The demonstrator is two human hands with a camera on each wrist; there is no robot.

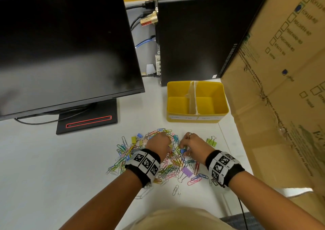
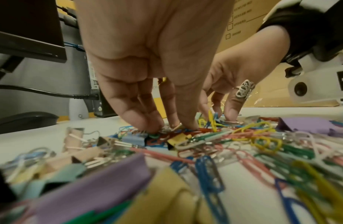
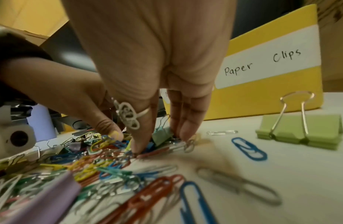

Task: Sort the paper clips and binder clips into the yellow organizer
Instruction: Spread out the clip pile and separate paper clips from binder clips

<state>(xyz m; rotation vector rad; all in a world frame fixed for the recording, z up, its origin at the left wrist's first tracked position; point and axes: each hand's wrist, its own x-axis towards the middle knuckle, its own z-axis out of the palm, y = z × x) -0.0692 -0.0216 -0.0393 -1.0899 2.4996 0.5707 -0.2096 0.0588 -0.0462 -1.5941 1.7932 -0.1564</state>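
Note:
A pile of coloured paper clips and binder clips (image 1: 168, 161) lies on the white table in front of me. Behind it stands the yellow organizer (image 1: 218, 96), with two compartments that hold nothing. Its right label (image 3: 262, 60) reads "Paper Clips". My left hand (image 2: 170, 125) points down into the pile and pinches a small yellowish clip between thumb and fingertips. My right hand (image 3: 161, 144) is just to its right. Its thumb and fingers close round a small green binder clip (image 3: 163, 136). A large green binder clip (image 1: 212, 141) lies apart on the right, and a purple one (image 1: 187, 171) near my right wrist.
A black monitor (image 1: 66, 45) on its stand (image 1: 88, 122) fills the left. A black computer tower (image 1: 202, 33) with cables stands behind the organizer. A tall cardboard box (image 1: 281, 89) walls off the right side, close to the organizer and my right arm.

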